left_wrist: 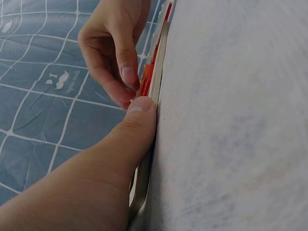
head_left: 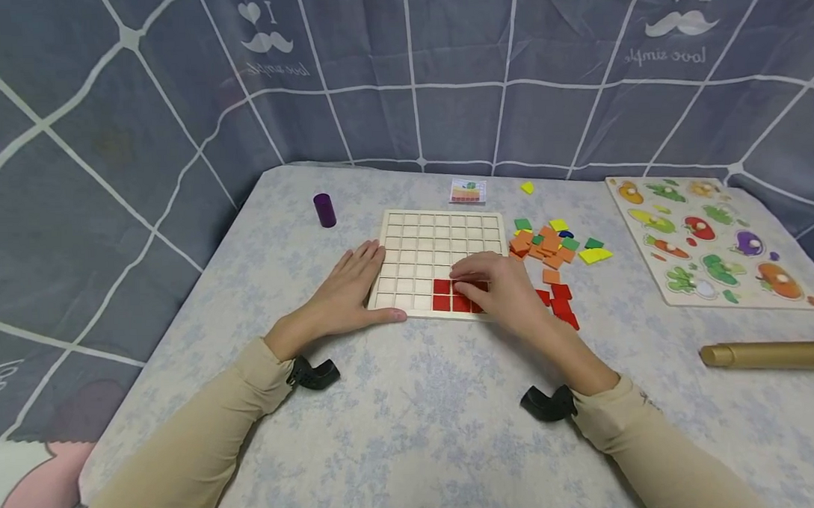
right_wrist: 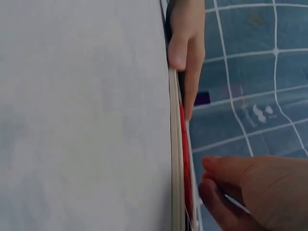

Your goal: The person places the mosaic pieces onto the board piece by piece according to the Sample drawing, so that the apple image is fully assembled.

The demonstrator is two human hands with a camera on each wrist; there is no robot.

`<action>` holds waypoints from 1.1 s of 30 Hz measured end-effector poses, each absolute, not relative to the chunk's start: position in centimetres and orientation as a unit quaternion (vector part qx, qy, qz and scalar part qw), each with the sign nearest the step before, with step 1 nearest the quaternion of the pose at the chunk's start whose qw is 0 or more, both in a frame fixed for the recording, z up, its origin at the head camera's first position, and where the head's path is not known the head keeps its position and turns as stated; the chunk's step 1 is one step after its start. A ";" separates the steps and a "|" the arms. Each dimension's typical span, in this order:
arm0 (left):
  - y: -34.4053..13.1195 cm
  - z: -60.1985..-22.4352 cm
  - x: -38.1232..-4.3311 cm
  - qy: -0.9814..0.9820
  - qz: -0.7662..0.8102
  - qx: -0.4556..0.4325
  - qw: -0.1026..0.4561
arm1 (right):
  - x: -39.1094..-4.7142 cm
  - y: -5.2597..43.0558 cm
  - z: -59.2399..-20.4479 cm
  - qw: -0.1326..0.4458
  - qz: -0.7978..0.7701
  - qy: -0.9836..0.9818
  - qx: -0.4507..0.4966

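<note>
Red tiles going into grid bd, front rows part-filled

Grid bd (head_left: 417, 271) lay flat mid-table, directly in front of the person. L hand (head_left: 341, 295) rested at its near-left corner, fingers straight along the left edge, thumb splayed out to the front rim; prob. there to steady it. R hand (head_left: 505, 288) was over the near-right part w/ thumb & index brought close together, tips at the placed red tiles (head_left: 442, 303). Couldn't tell if a tile sat betw. them; neither wrist view showed one.

Step in hand, by the look of it: setting or straightening a red tile in the 2 front rows. Red ran from the 4th col. rightward until the R hand hid it; the 3 left-hand cols of both rows were bare.

Next move, IMO, called for pressing the tile square in its cell, then lifting off w/o nudging neighbours. More stock was close: loose red tiles (head_left: 562, 308) just right of the bd, orange pieces (head_left: 548, 241) beyond. Small card (head_left: 467, 190) w/ a coloured pic lay past the far edge, poss. the ref.
</note>
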State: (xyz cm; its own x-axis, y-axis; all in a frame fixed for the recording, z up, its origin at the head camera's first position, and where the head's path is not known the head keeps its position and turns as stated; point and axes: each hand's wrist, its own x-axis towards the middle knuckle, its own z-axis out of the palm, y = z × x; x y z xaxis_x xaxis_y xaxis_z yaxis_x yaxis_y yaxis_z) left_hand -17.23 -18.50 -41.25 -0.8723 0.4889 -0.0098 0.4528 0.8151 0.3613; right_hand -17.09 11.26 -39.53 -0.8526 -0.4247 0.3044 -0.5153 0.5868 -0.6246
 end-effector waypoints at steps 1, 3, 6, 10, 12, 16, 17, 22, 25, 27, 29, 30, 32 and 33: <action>-18.5 -41.3 -17.2 0.951 0.177 0.249 0.049 | -17.1 11.6 -39.5 0.060 0.374 -0.888 0.259; -18.4 -41.3 -17.2 0.951 0.177 0.249 0.047 | -17.0 12.4 -39.3 0.055 0.379 -0.890 0.245; -18.3 -41.5 -17.2 0.950 0.179 0.252 0.047 | -16.8 13.7 -39.1 0.044 0.368 -0.902 0.222; -18.5 -41.5 -17.3 0.949 0.176 0.255 0.053 | -16.4 15.1 -38.4 0.014 0.335 -0.921 0.201; -18.7 -41.4 -17.4 0.948 0.176 0.259 0.057 | -16.3 15.7 -38.0 -0.004 0.312 -0.930 0.196; -19.3 -41.3 -17.6 0.945 0.176 0.270 0.061 | -16.0 16.7 -37.3 -0.029 0.275 -0.941 0.196; -19.5 -41.2 -17.7 0.944 0.179 0.271 0.063 | -15.9 16.9 -37.2 -0.031 0.271 -0.942 0.196; -19.8 -41.3 -17.8 0.942 0.183 0.273 0.064 | -15.5 17.8 -37.2 -0.027 0.272 -0.943 0.192; -19.7 -41.4 -17.8 0.942 0.183 0.273 0.062 | -15.4 18.1 -37.3 -0.025 0.264 -0.946 0.187; -19.7 -41.4 -17.8 0.942 0.184 0.274 0.063 | -15.4 18.2 -37.4 -0.020 0.259 -0.948 0.186; -19.6 -41.5 -17.8 0.942 0.184 0.275 0.062 | -15.4 18.3 -37.6 -0.014 0.255 -0.949 0.184; -19.6 -41.5 -17.8 0.942 0.184 0.275 0.061 | -15.4 18.4 -37.7 -0.009 0.255 -0.950 0.182; -19.6 -41.5 -17.8 0.942 0.182 0.275 0.060 | -15.4 18.4 -37.9 -0.001 0.257 -0.950 0.177; -19.6 -41.5 -17.8 0.942 0.182 0.275 0.059 | -15.4 18.3 -38.0 0.003 0.259 -0.950 0.176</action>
